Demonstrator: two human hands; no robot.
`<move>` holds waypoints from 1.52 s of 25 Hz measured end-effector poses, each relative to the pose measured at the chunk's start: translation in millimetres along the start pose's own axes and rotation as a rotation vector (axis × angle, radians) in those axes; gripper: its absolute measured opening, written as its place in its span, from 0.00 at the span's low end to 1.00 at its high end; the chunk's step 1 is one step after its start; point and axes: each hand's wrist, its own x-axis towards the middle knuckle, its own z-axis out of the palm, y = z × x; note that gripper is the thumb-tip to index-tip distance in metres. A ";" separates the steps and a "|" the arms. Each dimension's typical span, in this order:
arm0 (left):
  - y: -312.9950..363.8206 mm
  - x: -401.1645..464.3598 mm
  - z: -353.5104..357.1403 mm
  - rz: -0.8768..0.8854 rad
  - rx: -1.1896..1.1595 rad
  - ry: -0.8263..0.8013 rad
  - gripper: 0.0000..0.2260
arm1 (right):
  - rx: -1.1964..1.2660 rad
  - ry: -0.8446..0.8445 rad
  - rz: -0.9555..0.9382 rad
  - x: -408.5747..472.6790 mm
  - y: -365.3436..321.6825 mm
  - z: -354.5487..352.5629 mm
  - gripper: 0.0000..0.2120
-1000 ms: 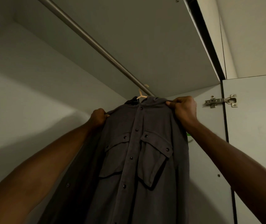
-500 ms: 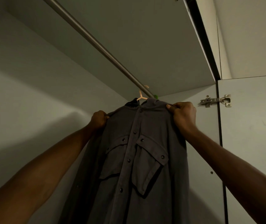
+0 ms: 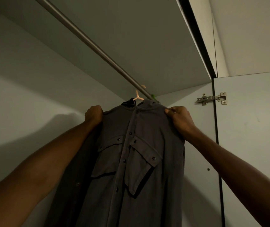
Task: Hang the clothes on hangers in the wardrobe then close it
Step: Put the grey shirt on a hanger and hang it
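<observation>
Nearest the cam, both forearms reach up from the bottom corners toward the top of a dark grey shirt [image 3: 131, 161]. Shirt hangs front-facing in centre of the view, buttoned placket down the middle, two flap chest pockets w/ dark buttons, lower part runs out of frame at the bottom. A sleeve or side panel drops behind the left forearm.

Left hand [image 3: 94, 114] is at the shirt's left shoulder, fingers curled over the shoulder edge, gripping fabric. Right hand [image 3: 179, 118] is at the right shoulder, thumb and fingers pinching cloth at the seam, knuckles toward cam.

Just above the collar, a pale peach hanger [image 3: 138, 97] pokes out of the neck; its hook goes up to the metal rail [image 3: 88, 41]. Hook top partly hidden behind the rail, so can't tell exactly how it sits. A small green bit [image 3: 153, 96] shows beside the rail end, too small to ID.

Rail runs diagonally from upper left to centre, under the wardrobe top panel [image 3: 139, 30]. Back wall is on the left, side panel behind the shirt on the right. Farther right, the open wardrobe door [image 3: 254, 145] stands w/ a metal hinge [image 3: 212, 99] near its top.
</observation>
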 end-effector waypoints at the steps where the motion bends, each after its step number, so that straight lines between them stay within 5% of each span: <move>1: -1.3 5.3 0.7 -0.012 -0.026 0.007 0.07 | -0.028 -0.031 -0.002 -3.4 2.7 0.7 0.16; 9: -11.8 30.1 -6.8 0.026 -0.176 0.033 0.07 | 0.073 -0.133 0.013 -19.8 11.6 15.4 0.16; 14: -11.5 14.0 13.8 -0.014 -0.131 0.087 0.16 | 0.169 -0.066 0.012 -22.9 22.6 15.8 0.11; 17: 4.0 0.9 15.5 0.066 -0.264 -0.005 0.05 | 0.062 0.013 -0.018 -19.9 19.1 14.3 0.16; 19: 19.5 -10.0 20.1 0.198 -0.366 -0.053 0.23 | -0.119 0.058 -0.103 -17.4 17.8 17.3 0.15; 21: 34.7 -23.7 26.7 0.339 -0.394 -0.141 0.29 | -0.324 0.026 -0.174 -17.8 20.6 21.1 0.23; 32: 71.1 -24.1 38.5 0.603 -0.284 -0.236 0.34 | -0.384 -0.033 -0.096 -10.9 47.3 28.2 0.22; 38: 80.2 -25.9 32.3 0.578 -0.304 -0.308 0.39 | -0.254 -0.001 -0.110 -12.8 63.5 25.4 0.26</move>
